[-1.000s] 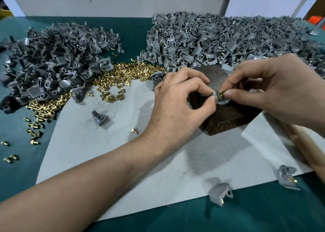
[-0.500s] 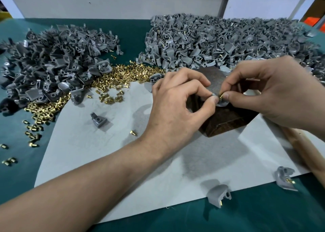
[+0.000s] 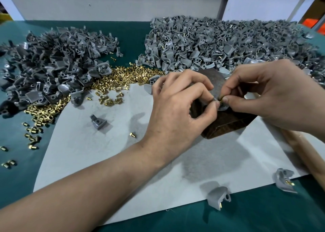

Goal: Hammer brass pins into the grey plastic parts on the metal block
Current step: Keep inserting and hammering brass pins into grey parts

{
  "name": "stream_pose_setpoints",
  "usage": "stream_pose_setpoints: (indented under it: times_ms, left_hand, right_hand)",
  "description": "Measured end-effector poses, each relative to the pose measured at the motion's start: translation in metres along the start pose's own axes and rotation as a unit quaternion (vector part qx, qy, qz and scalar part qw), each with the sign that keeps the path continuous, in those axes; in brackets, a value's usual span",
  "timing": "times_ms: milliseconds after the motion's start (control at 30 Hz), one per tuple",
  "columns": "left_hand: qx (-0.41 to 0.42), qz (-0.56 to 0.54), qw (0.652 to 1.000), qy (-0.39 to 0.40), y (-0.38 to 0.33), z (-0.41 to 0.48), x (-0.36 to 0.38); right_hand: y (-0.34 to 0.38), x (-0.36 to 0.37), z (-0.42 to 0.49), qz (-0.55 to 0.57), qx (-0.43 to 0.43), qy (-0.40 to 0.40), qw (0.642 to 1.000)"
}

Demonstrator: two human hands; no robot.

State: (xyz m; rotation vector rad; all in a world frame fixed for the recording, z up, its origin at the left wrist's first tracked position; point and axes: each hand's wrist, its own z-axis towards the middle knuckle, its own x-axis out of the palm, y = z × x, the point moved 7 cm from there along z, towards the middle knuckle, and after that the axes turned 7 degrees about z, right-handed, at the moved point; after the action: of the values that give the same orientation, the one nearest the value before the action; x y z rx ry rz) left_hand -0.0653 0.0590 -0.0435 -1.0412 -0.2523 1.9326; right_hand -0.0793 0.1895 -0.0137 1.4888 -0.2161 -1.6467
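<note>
My left hand (image 3: 177, 108) pinches the grey part (image 3: 223, 107) on the metal block (image 3: 226, 126), right hand (image 3: 274, 98) pinching a brass pin (image 3: 220, 98) into it; next, I judge, hammering.

Pinching grey plastic part (image 3: 223, 108) with left hand (image 3: 177, 112), atop metal block (image 3: 226, 124) | pinching brass pin (image 3: 220, 98) with right hand (image 3: 277, 98), pin touching the part | behind, on desk (image 3: 19, 180): loose pin heap (image 3: 126, 77) between dark pile (image 3: 52, 70) and lighter pile (image 3: 219, 43)

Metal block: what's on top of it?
A grey plastic part, pinched by the left hand, with a brass pin held by the right hand. The hands hide much of the metal block.
</note>
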Motion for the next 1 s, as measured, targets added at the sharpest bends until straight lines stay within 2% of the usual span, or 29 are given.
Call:
stream_pose_setpoints:
  times_ms: [400,1000]
  left_hand:
    - [0.0,0.006,1.0,0.007,-0.0012,0.0,-0.0005]
    - [0.0,0.006,1.0,0.005,-0.0012,-0.0002,-0.0004]
  right_hand:
    - [-0.0071,-0.0033,-0.0004,0.029,0.054,-0.009,0.998]
    - [-0.0034,-0.0027,-0.0007,0.019,0.041,-0.008,0.999]
